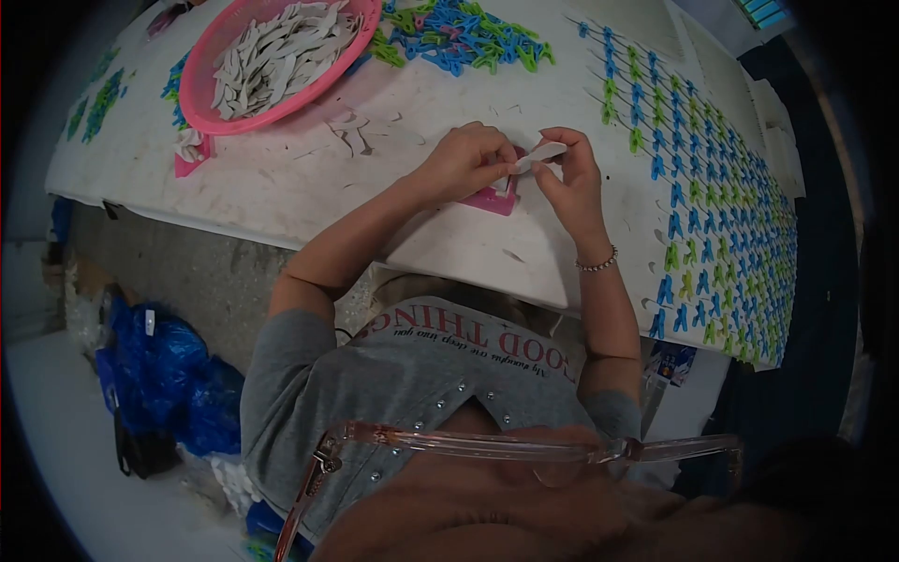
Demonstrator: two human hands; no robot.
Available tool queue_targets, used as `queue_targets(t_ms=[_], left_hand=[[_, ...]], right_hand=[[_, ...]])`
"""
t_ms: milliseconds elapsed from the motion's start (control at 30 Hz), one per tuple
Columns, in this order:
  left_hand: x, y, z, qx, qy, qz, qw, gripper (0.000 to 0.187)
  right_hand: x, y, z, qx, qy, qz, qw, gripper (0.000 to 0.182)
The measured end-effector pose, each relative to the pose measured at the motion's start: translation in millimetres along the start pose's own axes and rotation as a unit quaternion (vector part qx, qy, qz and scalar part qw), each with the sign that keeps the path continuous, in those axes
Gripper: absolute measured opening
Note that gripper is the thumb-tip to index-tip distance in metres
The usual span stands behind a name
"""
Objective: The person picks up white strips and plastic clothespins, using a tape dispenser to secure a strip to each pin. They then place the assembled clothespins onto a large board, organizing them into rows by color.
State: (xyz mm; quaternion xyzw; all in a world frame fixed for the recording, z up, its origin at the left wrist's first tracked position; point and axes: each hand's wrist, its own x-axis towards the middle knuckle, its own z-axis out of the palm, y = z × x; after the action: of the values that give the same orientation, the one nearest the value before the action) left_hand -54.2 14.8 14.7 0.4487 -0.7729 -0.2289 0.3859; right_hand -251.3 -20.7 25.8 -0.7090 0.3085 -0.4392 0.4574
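Note:
My left hand (471,157) and my right hand (573,180) meet above the white table. Between their pinched fingertips is a small white leaf-shaped strip (540,157), its tip standing out past the right fingers. Its material cannot be made out. Directly beneath my left fingers lies a pink plastic piece (494,202), partly hidden by that hand. A beaded bracelet (597,260) circles my right wrist.
A pink basin (198,94) full of similar white strips stands at the upper left. Blue and green clothes pegs (468,36) lie heaped behind it. Rows of pegs (716,215) cover the table's right side. Several thin scraps (354,136) lie near the basin. Blue plastic bags (169,375) sit below.

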Motion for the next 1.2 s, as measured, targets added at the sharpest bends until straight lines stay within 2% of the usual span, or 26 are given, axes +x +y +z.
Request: queue_targets(t_ms=[67,100,200,267,300,367,500,533,600,667,800,900,967,1100,1200], left_hand=[[-4,9,-2,-0.154,0.015,-0.117,0.981,0.011],[-6,6,-1,-0.154,0.017,-0.118,0.981,0.011],[-10,-2,-4,-0.124,0.020,-0.102,0.987,0.015],[-7,1,-12,-0.046,0.128,0.026,0.990,0.021],[-6,7,-19,-0.047,0.129,0.024,0.990,0.021],[-6,20,-33,-0.049,0.116,0.034,0.991,0.028],[-11,14,-40,-0.001,0.084,0.040,0.996,0.025],[-14,9,-40,0.008,0.083,0.031,0.996,0.024],[-19,-1,-35,0.017,0.080,0.022,0.996,0.024],[-23,-12,-27,0.016,0.057,-0.030,0.998,0.023],[-21,-21,-10,-0.011,0.064,-0.016,0.998,0.024],[-15,-23,-1,-0.009,0.041,-0.016,0.999,0.024],[-10,-24,5,0.008,0.011,-0.012,1.000,0.023],[2,-13,15,0.015,0.007,0.005,1.000,0.022],[9,-10,18,-0.034,-0.030,-0.005,0.999,0.023]], right_hand=[[0,9,7,0.045,-0.045,0.051,0.997,0.040],[0,11,10,0.046,-0.047,0.052,0.996,0.040],[0,14,18,0.055,-0.047,0.068,0.995,0.041],[1,13,21,-0.045,-0.052,0.078,0.995,0.041],[1,11,23,-0.045,-0.054,0.079,0.994,0.041],[2,7,27,-0.107,-0.070,0.068,0.990,0.040],[1,6,28,-0.142,-0.083,0.073,0.984,0.037],[0,9,25,-0.169,-0.091,0.050,0.980,0.036],[-3,14,19,-0.195,-0.097,0.028,0.976,0.036],[-6,17,12,-0.237,-0.106,0.036,0.965,0.036],[-12,18,-1,-0.262,-0.105,0.044,0.958,0.036],[-17,14,-11,-0.307,-0.100,0.015,0.946,0.037],[-19,5,-18,-0.321,-0.064,-0.030,0.944,0.033],[-16,-23,-29,-0.359,-0.055,-0.086,0.928,0.034],[-9,-41,-31,-0.382,-0.070,-0.109,0.915,0.037]])
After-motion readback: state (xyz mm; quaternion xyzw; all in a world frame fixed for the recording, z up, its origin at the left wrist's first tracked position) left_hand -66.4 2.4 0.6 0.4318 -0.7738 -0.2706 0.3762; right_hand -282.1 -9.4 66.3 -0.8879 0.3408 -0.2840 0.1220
